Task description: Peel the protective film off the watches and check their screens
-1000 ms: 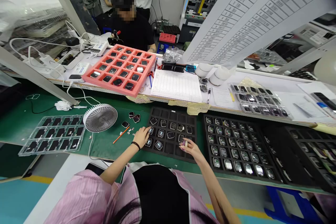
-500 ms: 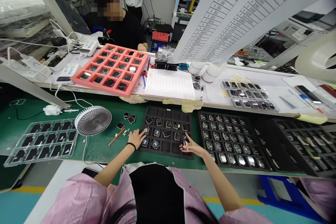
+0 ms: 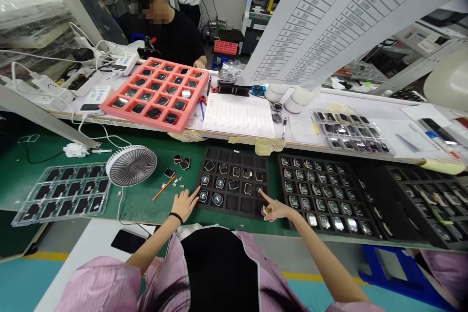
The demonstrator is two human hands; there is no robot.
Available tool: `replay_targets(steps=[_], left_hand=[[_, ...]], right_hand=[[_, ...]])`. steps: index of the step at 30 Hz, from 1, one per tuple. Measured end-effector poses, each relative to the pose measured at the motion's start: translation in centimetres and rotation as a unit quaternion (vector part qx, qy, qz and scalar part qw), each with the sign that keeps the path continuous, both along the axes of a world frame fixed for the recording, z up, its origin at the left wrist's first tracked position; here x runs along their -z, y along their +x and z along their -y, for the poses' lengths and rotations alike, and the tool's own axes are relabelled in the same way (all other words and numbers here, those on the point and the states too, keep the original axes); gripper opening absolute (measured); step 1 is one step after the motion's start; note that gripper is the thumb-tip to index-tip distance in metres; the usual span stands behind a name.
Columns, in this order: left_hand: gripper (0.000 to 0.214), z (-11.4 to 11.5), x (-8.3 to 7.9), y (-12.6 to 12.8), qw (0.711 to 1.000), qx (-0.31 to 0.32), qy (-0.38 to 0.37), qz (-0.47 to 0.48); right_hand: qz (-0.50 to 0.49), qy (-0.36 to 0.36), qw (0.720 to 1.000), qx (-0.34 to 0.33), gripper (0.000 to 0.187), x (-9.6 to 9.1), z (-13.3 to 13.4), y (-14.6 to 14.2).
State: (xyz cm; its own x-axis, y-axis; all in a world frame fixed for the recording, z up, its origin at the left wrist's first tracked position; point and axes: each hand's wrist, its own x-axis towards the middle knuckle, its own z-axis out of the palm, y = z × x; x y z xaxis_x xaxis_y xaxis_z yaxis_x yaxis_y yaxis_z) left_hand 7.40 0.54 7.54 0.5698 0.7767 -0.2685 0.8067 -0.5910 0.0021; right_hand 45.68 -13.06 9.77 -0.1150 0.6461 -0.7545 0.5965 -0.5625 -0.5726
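Observation:
A black foam tray with small watch cases in some of its pockets lies on the green mat in front of me. My left hand rests at the tray's left edge, fingers stretched out, its index tip beside the lower-left watch case. My right hand is at the tray's lower right corner. Its index finger points into the tray and the other fingers are curled around a small yellowish bit I cannot make out.
A white fan, loose cases and an orange pencil lie to the left, beyond them a clear tray. A larger black tray lies to the right. A pink tray and paper sheet sit on the raised shelf. A person sits opposite.
Both hands have drawn back toward me to the tray's near edge. My left hand left the left-hand pockets; my right hand slid down and right.

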Motion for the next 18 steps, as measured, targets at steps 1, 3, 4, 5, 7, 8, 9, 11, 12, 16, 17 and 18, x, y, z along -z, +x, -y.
replay_targets(steps=[1,3,4,5,7,8,9,11,12,16,17,18], left_hand=[[0.049,-0.2,-0.1,0.2,1.000,0.002,0.002,-0.003],[0.049,-0.9,-0.3,0.9,1.000,0.005,0.006,-0.005],[0.049,-1.4,-0.3,1.3,1.000,0.004,0.008,-0.004],[0.049,-1.9,-0.4,1.7,1.000,0.004,0.010,-0.003],[0.050,-3.0,-0.2,2.7,1.000,0.004,0.013,0.000],[0.050,-3.5,-0.1,3.1,1.000,0.005,0.013,-0.001],[0.050,-3.9,0.0,3.5,1.000,0.006,0.012,-0.002],[0.050,-4.5,0.4,4.2,1.000,0.011,0.010,-0.007],[0.050,-4.7,0.6,4.5,1.000,0.013,0.009,-0.010],[0.051,-5.2,1.6,4.9,1.000,0.010,0.008,-0.019],[0.051,-5.3,1.8,4.9,1.000,0.009,0.008,-0.021],[0.051,-5.3,1.9,4.9,1.000,0.009,0.009,-0.023]], right_hand=[[0.054,0.019,0.998,-0.034,0.113,0.0,-0.4,0.1],[0.123,0.044,0.989,-0.075,0.112,0.0,-1.2,0.3],[0.145,0.052,0.984,-0.085,0.110,-0.1,-1.7,0.3],[0.173,0.060,0.978,-0.098,0.108,-0.1,-2.0,0.3],[0.231,0.070,0.963,-0.124,0.103,-0.1,-2.7,0.3],[0.256,0.069,0.954,-0.138,0.101,-0.1,-2.9,0.2],[0.278,0.064,0.946,-0.153,0.101,0.0,-3.0,0.2],[0.314,0.048,0.930,-0.184,0.100,0.1,-3.2,0.1],[0.328,0.039,0.923,-0.199,0.101,0.1,-3.2,0.0],[0.361,0.012,0.898,-0.250,0.104,0.5,-3.2,0.0],[0.366,0.009,0.894,-0.259,0.105,0.6,-3.1,0.1],[0.370,0.007,0.889,-0.268,0.106,0.7,-3.1,0.1]])
